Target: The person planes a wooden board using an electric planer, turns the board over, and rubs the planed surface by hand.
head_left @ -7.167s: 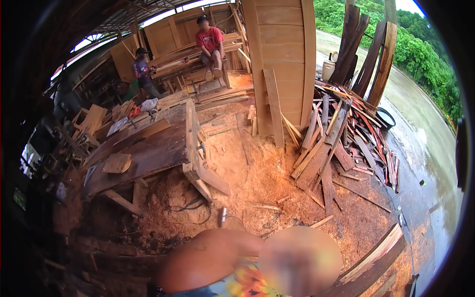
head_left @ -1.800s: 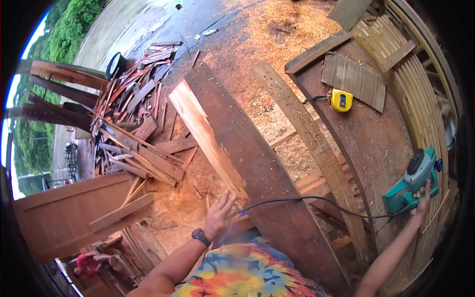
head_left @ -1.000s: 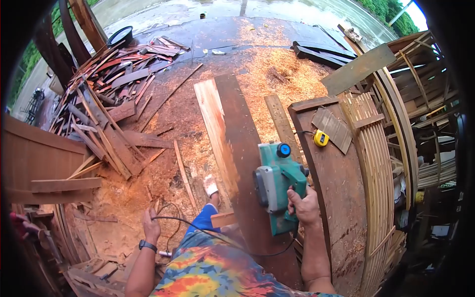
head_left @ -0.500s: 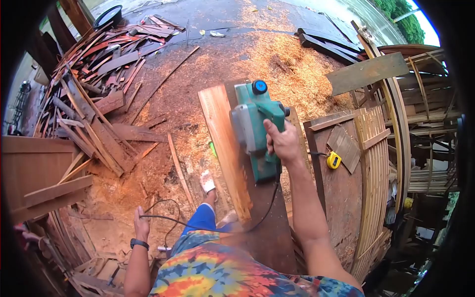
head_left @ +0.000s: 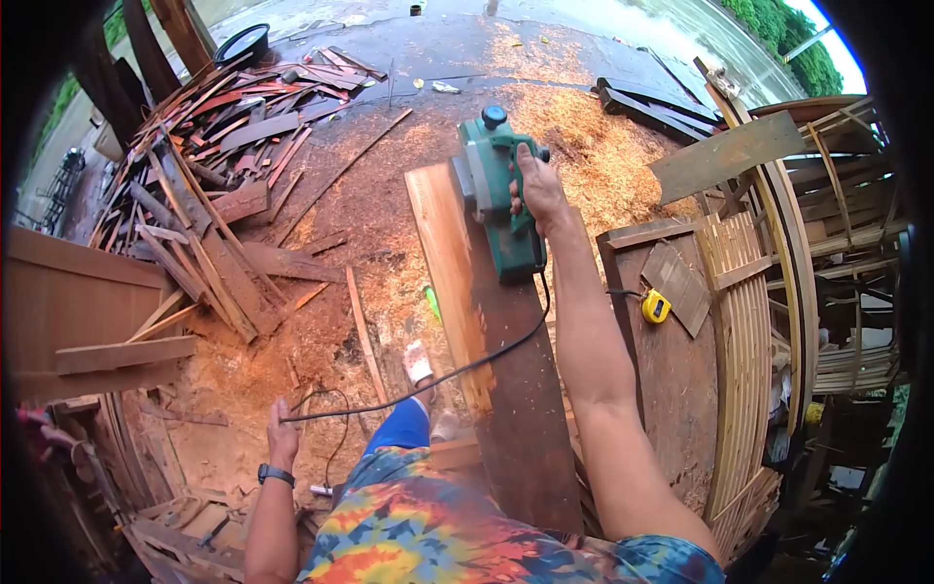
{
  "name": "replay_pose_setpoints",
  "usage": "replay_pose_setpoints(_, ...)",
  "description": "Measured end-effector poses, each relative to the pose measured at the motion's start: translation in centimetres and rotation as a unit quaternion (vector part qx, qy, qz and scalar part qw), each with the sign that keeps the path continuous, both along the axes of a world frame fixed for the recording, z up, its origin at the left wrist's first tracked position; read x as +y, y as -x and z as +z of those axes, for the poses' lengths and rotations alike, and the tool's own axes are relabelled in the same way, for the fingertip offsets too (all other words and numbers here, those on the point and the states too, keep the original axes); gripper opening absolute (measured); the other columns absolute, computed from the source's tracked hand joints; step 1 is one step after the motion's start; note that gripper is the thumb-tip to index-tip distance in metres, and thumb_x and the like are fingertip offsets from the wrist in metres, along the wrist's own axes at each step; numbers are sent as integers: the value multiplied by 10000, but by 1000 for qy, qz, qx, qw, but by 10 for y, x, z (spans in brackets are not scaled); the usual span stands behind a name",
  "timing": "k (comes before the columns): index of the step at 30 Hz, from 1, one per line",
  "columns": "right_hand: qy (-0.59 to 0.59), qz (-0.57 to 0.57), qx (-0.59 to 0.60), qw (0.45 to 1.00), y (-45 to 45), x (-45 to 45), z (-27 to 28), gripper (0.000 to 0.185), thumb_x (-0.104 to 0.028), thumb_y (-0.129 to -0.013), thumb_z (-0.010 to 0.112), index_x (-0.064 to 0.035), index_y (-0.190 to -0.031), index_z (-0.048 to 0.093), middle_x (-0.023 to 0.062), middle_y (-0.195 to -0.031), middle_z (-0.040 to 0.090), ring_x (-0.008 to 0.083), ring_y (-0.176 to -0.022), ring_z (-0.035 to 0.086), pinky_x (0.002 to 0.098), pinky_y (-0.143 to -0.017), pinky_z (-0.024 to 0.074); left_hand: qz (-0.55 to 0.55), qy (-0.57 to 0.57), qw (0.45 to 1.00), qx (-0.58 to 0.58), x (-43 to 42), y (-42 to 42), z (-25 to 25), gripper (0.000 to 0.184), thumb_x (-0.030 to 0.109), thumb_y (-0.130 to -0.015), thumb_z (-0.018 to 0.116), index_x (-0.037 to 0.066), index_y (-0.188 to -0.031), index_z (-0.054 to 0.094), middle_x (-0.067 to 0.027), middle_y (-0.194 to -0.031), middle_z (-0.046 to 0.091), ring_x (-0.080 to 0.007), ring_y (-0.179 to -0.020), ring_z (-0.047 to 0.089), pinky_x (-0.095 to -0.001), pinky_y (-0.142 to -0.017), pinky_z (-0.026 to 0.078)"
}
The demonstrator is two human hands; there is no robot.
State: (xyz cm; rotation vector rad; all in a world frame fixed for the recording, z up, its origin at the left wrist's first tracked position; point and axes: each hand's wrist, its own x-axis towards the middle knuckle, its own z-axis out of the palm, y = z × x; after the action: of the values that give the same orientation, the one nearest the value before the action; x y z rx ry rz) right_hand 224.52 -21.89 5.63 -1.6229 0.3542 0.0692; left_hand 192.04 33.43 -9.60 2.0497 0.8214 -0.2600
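Observation:
My right hand [head_left: 540,192] is wrapped round the rear handle of a green electric planer [head_left: 509,234] with a blue front knob. The planer rests near the far end of a long dark brown board [head_left: 525,419] that runs out from my body. Along that board's left side lies a paler, orange-toned plank [head_left: 438,248]. Low on the left, my left hand [head_left: 282,436] is closed on the black power cord [head_left: 418,391]. From there the cord stretches across the plank and board, then curves up to the planer's back end.
A heap of scrap wood [head_left: 253,131] lies to the left, near a black tub [head_left: 241,45]. Shavings [head_left: 574,136] cover the ground. On the right, a yellow tape measure [head_left: 656,307] rests on a wooden panel [head_left: 662,409] beside stacked slats [head_left: 736,292].
My right hand has pushed the planer forward, away from me along the dark board. The cord is drawn out straighter, still in my left hand.

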Motion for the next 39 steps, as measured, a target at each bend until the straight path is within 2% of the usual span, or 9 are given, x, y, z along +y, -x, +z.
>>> replay_pose_setpoints(3, 16, -20, 6, 1000, 58, 8, 1, 622, -642, -962, 485, -23, -993, 536, 21, -619, 501, 113, -427, 477, 268, -418, 430, -3, -20, 999, 26, 19, 29, -8, 550, 475, -1050, 404, 68, -1408, 503, -131, -1026, 671, -176, -681, 624, -309, -581, 508)
replay_pose_setpoints(10, 40, -38, 9, 998, 156, 17, 9, 613, -620, -974, 488, -10, -965, 548, 17, -589, 493, 98, -421, 470, 257, -402, 407, 67, -32, 995, 67, 20, 86, -16, 521, 482, -1043, 403, 144, -1431, 488, -157, -1049, 681, -208, -622, 642, -323, -496, 506)
replay_pose_setpoints(11, 39, -36, 9, 999, 154, 17, 10, 612, -618, -975, 488, -9, -965, 549, 15, -586, 491, 96, -420, 468, 254, -401, 403, 59, -19, 988, 143, 22, 87, -9, 552, 509, -1035, 403, 126, -1424, 487, -169, -1075, 678, -220, -625, 651, -330, -502, 517)
replay_pose_setpoints(15, 38, -25, 7, 999, 117, 14, 8, 618, -621, -975, 487, -6, -960, 553, 11, -584, 486, 92, -421, 463, 247, -397, 392, 58, -38, 990, 122, 27, 88, -20, 600, 542, -1025, 393, 92, -1409, 493, -183, -1066, 674, -233, -624, 660, -338, -511, 526)
replay_pose_setpoints(18, 50, -17, -2, 999, 63, 6, 9, 634, -636, -965, 494, -4, -952, 558, 14, -588, 494, 96, -424, 465, 250, -400, 396, 37, -41, 978, 199, 40, 60, -26, 608, 544, -1025, 391, 80, -1404, 494, -167, -1096, 669, -227, -636, 661, -331, -514, 524)
replay_pose_setpoints(22, 64, -18, -7, 998, -17, 7, 12, 651, -648, -954, 504, -1, -937, 570, 26, -596, 508, 109, -422, 471, 269, -411, 412, 60, -4, 996, 69, 19, 13, -2, 599, 543, -1026, 401, 69, -1368, 529, -142, -1132, 652, -188, -672, 621, -315, -546, 510)
replay_pose_setpoints(27, 68, -8, -2, 998, -63, 8, 16, 668, -665, -945, 502, 0, -939, 574, 36, -604, 519, 129, -428, 485, 294, -428, 439, -18, -24, 998, 56, 26, -9, 14, 666, 597, -1011, 395, 67, -1406, 474, -122, -1169, 642, -156, -674, 604, -272, -534, 494)
replay_pose_setpoints(33, 48, -16, 1, 999, 28, 8, 11, 622, -604, -974, 503, 7, -887, 581, 75, -589, 544, 149, -429, 530, 308, -409, 435, 32, -32, 997, 55, 43, 12, 17, 572, 525, -1036, 387, 69, -1348, 538, -130, -1078, 654, -180, -627, 602, -320, -560, 511)
replay_pose_setpoints(39, 65, -21, 42, 997, 202, 13, 21, 627, -614, -989, 457, 4, -991, 563, 22, -605, 504, 90, -454, 479, 238, -439, 406, 85, -35, 982, 168, 70, 55, -16, 665, 585, -998, 407, 17, -1319, 535, -157, -1087, 653, -194, -617, 601, -340, -498, 493)
